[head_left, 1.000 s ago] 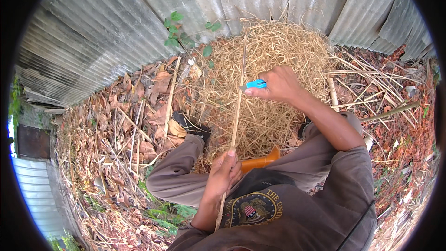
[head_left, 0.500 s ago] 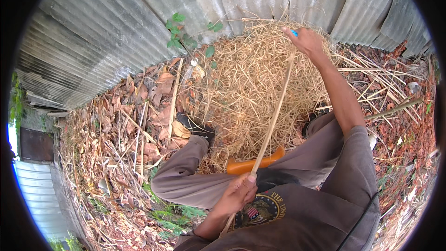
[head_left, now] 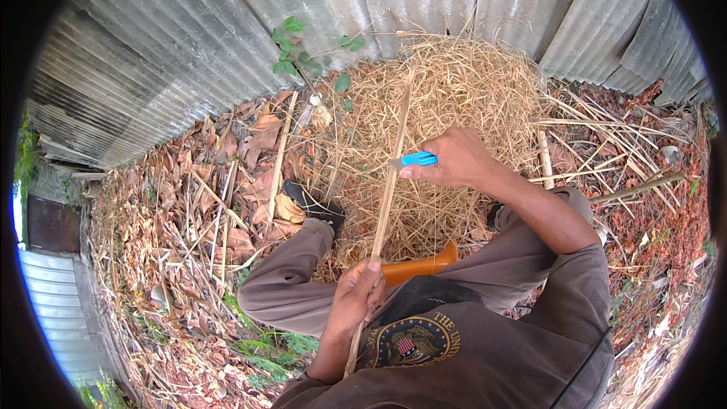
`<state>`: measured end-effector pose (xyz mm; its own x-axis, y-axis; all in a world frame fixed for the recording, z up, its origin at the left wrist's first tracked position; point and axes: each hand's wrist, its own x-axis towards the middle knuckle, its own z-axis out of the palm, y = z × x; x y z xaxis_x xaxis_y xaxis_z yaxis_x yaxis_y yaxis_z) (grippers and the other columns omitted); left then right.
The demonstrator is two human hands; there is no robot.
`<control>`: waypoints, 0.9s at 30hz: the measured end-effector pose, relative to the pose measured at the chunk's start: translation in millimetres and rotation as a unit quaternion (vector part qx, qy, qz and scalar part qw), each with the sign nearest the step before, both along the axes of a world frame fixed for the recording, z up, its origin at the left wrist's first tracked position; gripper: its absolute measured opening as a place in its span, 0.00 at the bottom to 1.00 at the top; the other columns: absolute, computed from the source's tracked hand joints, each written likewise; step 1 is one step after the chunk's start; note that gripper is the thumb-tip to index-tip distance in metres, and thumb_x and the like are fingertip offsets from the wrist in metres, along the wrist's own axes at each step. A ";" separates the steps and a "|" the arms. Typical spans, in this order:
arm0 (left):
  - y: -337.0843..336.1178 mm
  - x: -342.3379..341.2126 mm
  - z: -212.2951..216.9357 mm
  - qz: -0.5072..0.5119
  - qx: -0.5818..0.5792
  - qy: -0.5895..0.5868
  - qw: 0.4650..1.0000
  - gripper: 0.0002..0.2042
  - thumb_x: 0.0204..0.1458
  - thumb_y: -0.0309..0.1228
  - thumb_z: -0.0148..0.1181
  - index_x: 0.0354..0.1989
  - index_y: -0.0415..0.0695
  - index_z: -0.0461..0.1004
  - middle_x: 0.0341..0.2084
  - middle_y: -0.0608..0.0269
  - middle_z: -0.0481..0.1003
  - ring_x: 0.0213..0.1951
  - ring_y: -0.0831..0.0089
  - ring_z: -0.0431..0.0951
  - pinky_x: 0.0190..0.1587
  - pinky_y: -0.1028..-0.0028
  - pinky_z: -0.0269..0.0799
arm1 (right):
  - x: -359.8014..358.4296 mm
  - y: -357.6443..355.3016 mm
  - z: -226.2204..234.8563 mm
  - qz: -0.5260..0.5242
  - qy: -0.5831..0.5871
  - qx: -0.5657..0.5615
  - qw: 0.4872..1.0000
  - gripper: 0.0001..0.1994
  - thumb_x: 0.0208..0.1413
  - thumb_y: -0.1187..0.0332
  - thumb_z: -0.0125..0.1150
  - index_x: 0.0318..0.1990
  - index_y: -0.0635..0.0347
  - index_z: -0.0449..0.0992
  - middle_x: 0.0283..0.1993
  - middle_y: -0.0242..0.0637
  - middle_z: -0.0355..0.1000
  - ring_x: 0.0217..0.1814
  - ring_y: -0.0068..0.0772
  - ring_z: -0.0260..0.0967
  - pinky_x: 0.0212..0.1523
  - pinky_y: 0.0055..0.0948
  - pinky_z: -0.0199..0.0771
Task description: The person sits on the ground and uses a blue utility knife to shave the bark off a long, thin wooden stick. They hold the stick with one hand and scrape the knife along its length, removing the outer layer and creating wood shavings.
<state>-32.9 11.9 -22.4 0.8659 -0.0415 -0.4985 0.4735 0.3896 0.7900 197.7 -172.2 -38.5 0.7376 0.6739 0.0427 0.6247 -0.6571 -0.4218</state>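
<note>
My left hand (head_left: 356, 293) is closed around the lower part of a long, thin wooden strip (head_left: 394, 174), which slants up and away from my lap over the straw. In my right hand (head_left: 460, 159) is a blue utility knife (head_left: 419, 159), its short blade at the strip's edge about midway along. The fingers of that hand wrap the knife's handle. Beyond the strip lies a large heap of pale, straw-like shavings (head_left: 462, 83) between my feet. An orange, curved plastic piece (head_left: 422, 266), partly hidden by my clothes, is in front of my lap.
Corrugated metal sheets (head_left: 424, 0) form a wall behind the heap. Dry brown leaves (head_left: 189, 212) cover the ground on the left. Several thin strips (head_left: 617, 132) lie scattered at the right. A leafy green plant (head_left: 291, 49) stands by the wall.
My right hand has come down and nearer along the strip with the knife, which now shows fully. The strip's far end has swung left, and my left hand has shifted slightly left.
</note>
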 end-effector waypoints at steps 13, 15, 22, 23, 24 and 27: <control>-3.6 7.7 -0.7 -0.041 0.097 -0.041 0.994 0.13 0.65 0.40 0.43 0.31 0.45 0.61 0.11 0.74 0.56 0.13 0.84 0.53 0.18 0.81 0.50 | 52.2 -1.8 -32.7 -0.007 -0.208 0.002 0.978 0.39 0.41 0.22 0.44 0.14 0.53 0.72 0.09 0.36 0.63 0.11 0.35 0.64 0.14 0.35 0.62; -3.6 6.6 0.1 -0.038 0.085 -0.018 0.995 0.13 0.65 0.40 0.42 0.31 0.45 0.61 0.11 0.74 0.56 0.13 0.84 0.54 0.18 0.81 0.50 | 60.3 -2.6 -40.2 0.001 -0.246 0.003 0.969 0.41 0.43 0.21 0.37 0.15 0.54 0.73 0.12 0.35 0.65 0.14 0.31 0.65 0.14 0.33 0.61; 0.1 -32.0 11.3 -0.038 0.044 0.030 0.998 0.13 0.65 0.38 0.42 0.29 0.47 0.60 0.11 0.72 0.56 0.14 0.83 0.54 0.17 0.82 0.48 | 185.6 -147.6 -51.2 -0.435 0.020 0.013 0.900 0.47 0.47 0.21 0.25 0.15 0.61 0.70 0.20 0.46 0.71 0.27 0.41 0.71 0.32 0.45 0.69; 6.8 -30.9 7.8 -0.020 0.048 0.014 0.999 0.13 0.65 0.38 0.42 0.28 0.47 0.59 0.10 0.71 0.57 0.13 0.83 0.54 0.16 0.81 0.48 | 180.6 -153.4 -50.0 -0.441 0.027 0.024 0.897 0.47 0.47 0.21 0.25 0.14 0.61 0.70 0.20 0.46 0.71 0.27 0.42 0.71 0.33 0.45 0.69; 6.3 -25.4 6.0 -0.027 0.057 0.008 0.998 0.13 0.65 0.38 0.42 0.28 0.47 0.59 0.10 0.71 0.56 0.12 0.83 0.54 0.16 0.81 0.48 | 173.9 -138.6 -41.7 -0.414 0.014 0.009 0.910 0.47 0.47 0.21 0.26 0.14 0.61 0.71 0.18 0.45 0.70 0.26 0.41 0.71 0.31 0.45 0.69; 3.5 -20.0 -0.9 -0.029 0.088 0.007 0.996 0.14 0.65 0.38 0.42 0.28 0.45 0.60 0.10 0.71 0.56 0.11 0.83 0.53 0.14 0.81 0.49 | 108.6 -55.3 -12.3 -0.271 0.036 0.008 0.962 0.45 0.47 0.22 0.30 0.14 0.60 0.71 0.14 0.39 0.66 0.21 0.38 0.69 0.26 0.43 0.68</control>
<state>-52.8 15.3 -23.4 0.8575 -0.0028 -0.5145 0.5028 0.2168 0.8368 306.3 -227.4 -50.8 0.9818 0.1893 -0.0141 0.1613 -0.8710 -0.4641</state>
